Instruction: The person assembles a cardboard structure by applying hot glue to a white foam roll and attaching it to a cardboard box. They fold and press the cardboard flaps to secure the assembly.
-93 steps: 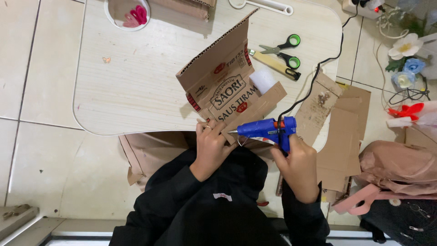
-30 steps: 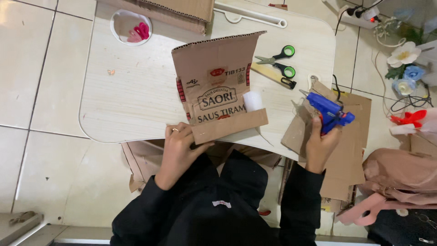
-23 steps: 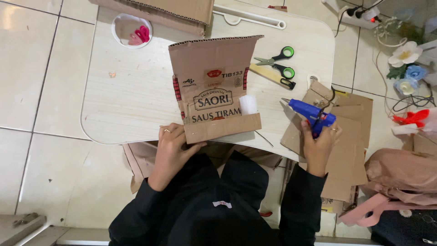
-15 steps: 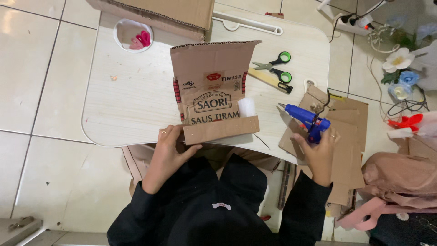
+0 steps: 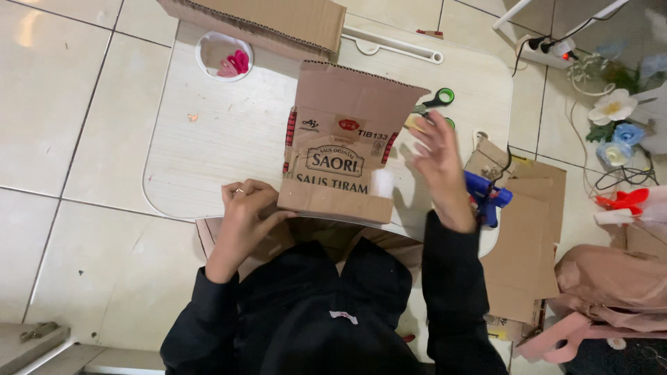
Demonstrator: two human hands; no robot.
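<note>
A brown printed cardboard piece (image 5: 340,149) stands folded on a low pale wooden table (image 5: 208,139). My left hand (image 5: 244,208) grips its lower left edge. A small white roll (image 5: 382,182) sits against its lower right part. My right hand (image 5: 436,163) hovers open just right of the cardboard, holding nothing. The blue glue gun (image 5: 488,197) lies on cardboard scraps to the right of that hand.
Green-handled scissors (image 5: 438,98) lie behind my right hand. A white bowl (image 5: 224,55) with pink bits sits at the table's far left, beside a cardboard box (image 5: 264,21). Flat cardboard pieces (image 5: 521,243), fake flowers (image 5: 615,118), a power strip (image 5: 552,50) and a pink bag (image 5: 611,285) crowd the right floor.
My right hand set the blue glue gun down on the scraps at the right and now moves empty toward the cardboard. My left hand keeps holding the cardboard upright.
</note>
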